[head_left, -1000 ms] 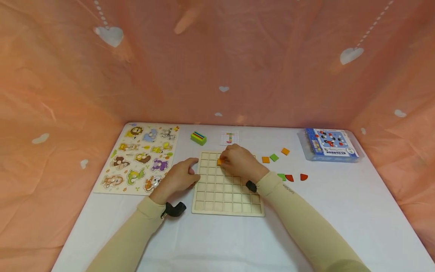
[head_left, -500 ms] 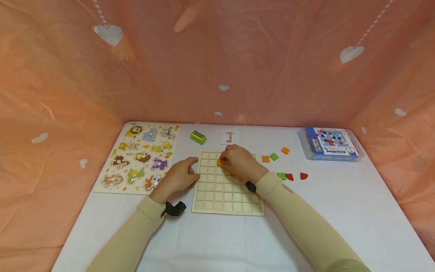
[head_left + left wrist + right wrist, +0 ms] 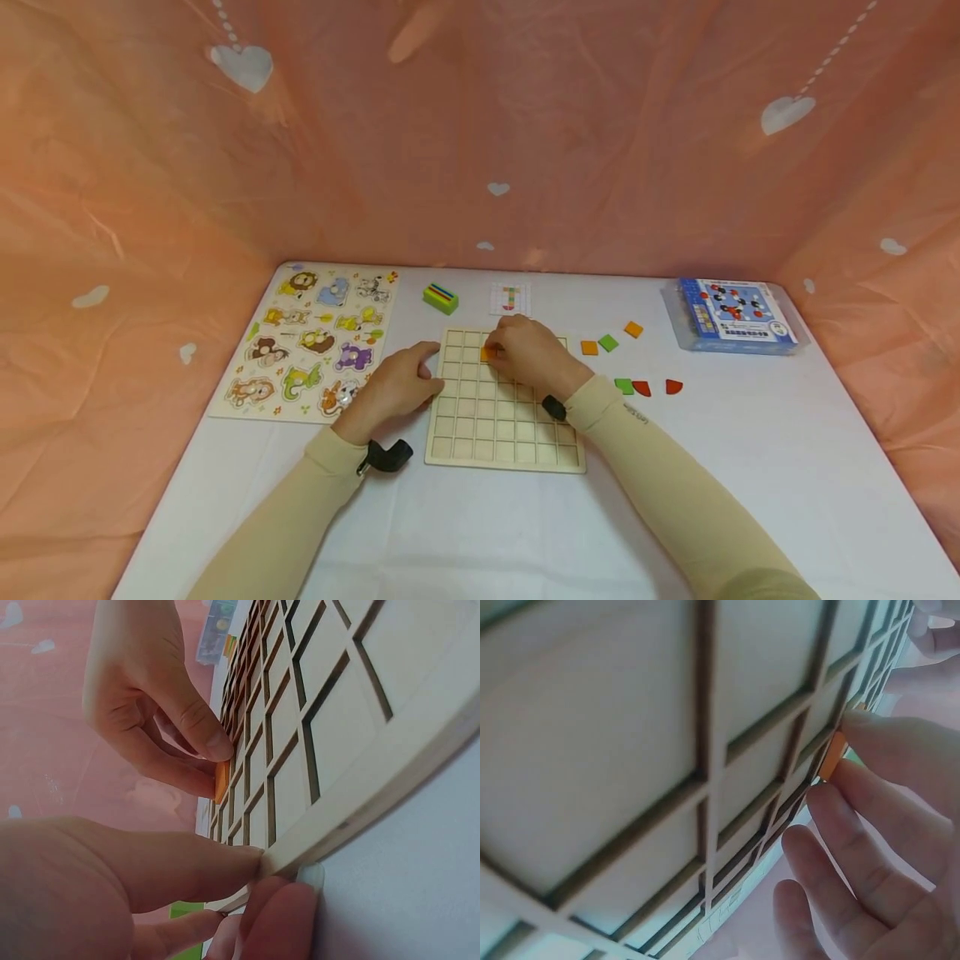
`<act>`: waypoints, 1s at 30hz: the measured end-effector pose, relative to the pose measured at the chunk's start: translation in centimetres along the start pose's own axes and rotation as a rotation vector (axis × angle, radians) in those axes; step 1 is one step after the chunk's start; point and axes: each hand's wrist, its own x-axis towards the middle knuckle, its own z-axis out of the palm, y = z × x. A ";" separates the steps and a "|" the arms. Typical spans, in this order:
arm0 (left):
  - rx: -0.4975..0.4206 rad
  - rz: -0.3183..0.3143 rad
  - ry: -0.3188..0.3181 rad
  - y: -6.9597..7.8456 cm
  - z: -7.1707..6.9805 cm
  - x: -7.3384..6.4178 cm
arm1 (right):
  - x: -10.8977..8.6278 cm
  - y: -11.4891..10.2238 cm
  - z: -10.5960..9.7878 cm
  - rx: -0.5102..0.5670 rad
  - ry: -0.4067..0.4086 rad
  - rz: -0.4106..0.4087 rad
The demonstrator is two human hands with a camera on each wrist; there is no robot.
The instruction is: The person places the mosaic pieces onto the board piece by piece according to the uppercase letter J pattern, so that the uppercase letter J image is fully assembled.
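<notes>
A pale wooden grid board (image 3: 475, 429) lies on the table between both hands. My right hand (image 3: 534, 358) is over its upper part, pinching an orange square tile (image 3: 487, 355) between thumb and forefinger. In the right wrist view the tile (image 3: 831, 755) stands tilted against the grid ridges, the other fingers loose beside it. A second small orange patch (image 3: 860, 706) shows beyond the thumb; its shape is hidden. My left hand (image 3: 393, 387) rests at the board's left edge, thumb and forefinger spread along it. Up close, fingertips (image 3: 251, 859) touch the rim.
Several loose tiles lie right of the board: orange (image 3: 588, 347), green (image 3: 607, 342) and red quarter-round (image 3: 674, 387). Behind it are a pattern card (image 3: 510, 298) and a green block (image 3: 440, 299). An animal puzzle (image 3: 300, 342) lies left, a plastic box (image 3: 735, 317) far right.
The head view has shifted slightly. Both hands stay almost where they were, the right one still pinching the orange tile at the same part of the board.
</notes>
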 end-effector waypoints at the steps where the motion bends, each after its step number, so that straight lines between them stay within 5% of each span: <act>1: 0.001 0.000 -0.001 0.1 0.0 0.1 | 0.0 0.1 -0.1 0.000 0.000 0.002; 9: 0.005 0.011 -0.004 0.9 0.4 0.7 | -0.7 1.1 -0.6 0.002 -0.013 0.050; 16: 0.005 -0.013 -0.006 1.1 0.2 0.7 | -3.3 2.5 -2.3 0.137 0.046 0.125; 22: 0.002 -0.020 0.001 0.4 0.0 0.4 | -6.7 5.9 -4.0 0.242 0.125 0.319; 30: -0.004 -0.030 0.001 0.3 0.2 -0.2 | -10.6 11.2 -4.9 0.250 0.190 0.569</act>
